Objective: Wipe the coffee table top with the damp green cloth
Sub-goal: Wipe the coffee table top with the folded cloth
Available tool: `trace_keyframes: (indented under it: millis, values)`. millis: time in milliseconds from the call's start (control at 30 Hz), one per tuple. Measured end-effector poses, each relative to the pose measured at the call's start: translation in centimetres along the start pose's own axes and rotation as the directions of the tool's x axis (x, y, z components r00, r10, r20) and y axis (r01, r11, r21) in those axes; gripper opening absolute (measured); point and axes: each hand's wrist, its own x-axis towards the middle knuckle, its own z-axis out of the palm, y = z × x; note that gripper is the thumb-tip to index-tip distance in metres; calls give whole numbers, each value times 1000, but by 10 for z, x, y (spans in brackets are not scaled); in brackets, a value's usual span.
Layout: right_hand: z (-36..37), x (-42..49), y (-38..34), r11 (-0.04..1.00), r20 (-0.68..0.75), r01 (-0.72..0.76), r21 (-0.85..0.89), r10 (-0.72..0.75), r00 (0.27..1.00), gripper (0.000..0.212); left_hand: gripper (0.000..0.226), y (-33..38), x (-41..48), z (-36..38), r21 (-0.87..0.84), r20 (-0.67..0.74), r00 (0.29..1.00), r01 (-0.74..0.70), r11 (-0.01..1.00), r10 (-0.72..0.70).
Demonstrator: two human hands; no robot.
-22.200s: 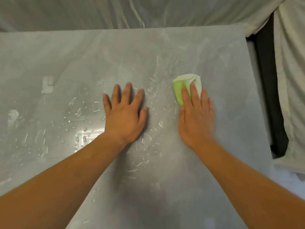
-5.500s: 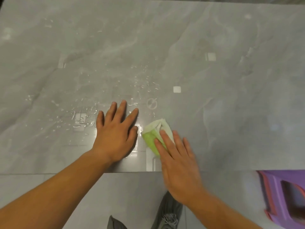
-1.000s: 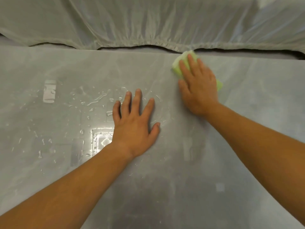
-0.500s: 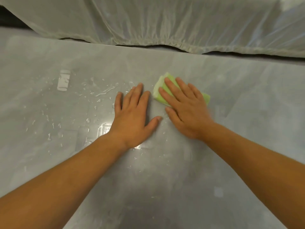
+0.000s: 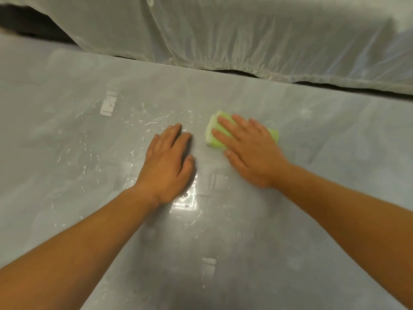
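Pale sheer dust sheet (image 5: 245, 34) bunched behind, dark gap (image 5: 24, 25) top-left

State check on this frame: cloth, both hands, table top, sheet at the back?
Folded light-green cloth: flat on the table, pinned under the right hand.
Right hand: palm down, fingers spread over the cloth.
Left hand: flat on the bare top, empty.
Glossy grey marble-look coffee table top: droplets and streaks left of the hands.
Translucent white sheet: draped, wrinkled.

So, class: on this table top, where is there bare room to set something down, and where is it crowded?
Bare: the dry stretch of table top right of the right hand and green cloth, and the near strip between the forearms. Crowded: the middle, where the left hand lies flat, with water droplets to its left.
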Motion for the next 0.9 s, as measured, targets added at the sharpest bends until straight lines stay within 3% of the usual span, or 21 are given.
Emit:
trace_keyframes:
  millis: [100, 167, 267, 367, 400, 467, 567, 633, 733, 800, 833, 900]
  values:
    - [-9, 46, 21, 942, -72, -333, 39, 335, 939, 55, 54, -4, -16, 2, 99, 3, 1000, 7, 995, -8]
    - [-8, 54, 7, 902, -81, -421, 92, 428, 900, 57, 52, -4, -29, 7, 136, 4, 999, 32, 990, -32]
    - [12, -8, -42, 971, -86, -236, 33, 238, 967, 57, 50, 1, -46, 12, 142, -9, 999, 43, 989, -42]
    - [16, -74, -55, 999, 21, -12, 32, 12, 1000, 56, 51, 1, -61, 15, 124, -18, 997, 70, 990, -69]
    - [13, -75, -41, 1000, 36, -14, 17, 13, 999, 56, 52, 0, -65, 17, 121, -10, 998, 70, 990, -69]
    - [5, -57, -11, 979, -2, -203, -21, 203, 979, 56, 54, -4, -73, 20, 130, 5, 998, 54, 990, -55]
    - [-1, -30, -8, 861, -62, -503, 78, 508, 859, 57, 52, -7, -80, 21, 126, -6, 1000, 25, 992, -24]
    - [13, -48, -46, 868, -83, -492, 70, 496, 864, 60, 49, -8, -87, 21, 106, -4, 1000, 10, 994, -10]
    - [33, -114, -109, 964, -37, -262, 45, 264, 964, 58, 50, -7, -104, 22, 122, 31, 999, -38, 992, 35]
    - [35, -138, -110, 990, 29, -134, 37, 133, 991, 56, 51, -8, -117, 24, 151, 56, 996, -71, 986, 64]
    - [33, -136, -99, 991, 28, -135, 12, 134, 991, 56, 51, -10, -122, 24, 162, 65, 995, -85, 983, 75]
    - [27, -116, -78, 951, -43, -308, 8, 308, 950, 58, 50, -13, -131, 25, 170, 79, 992, -111, 979, 98]
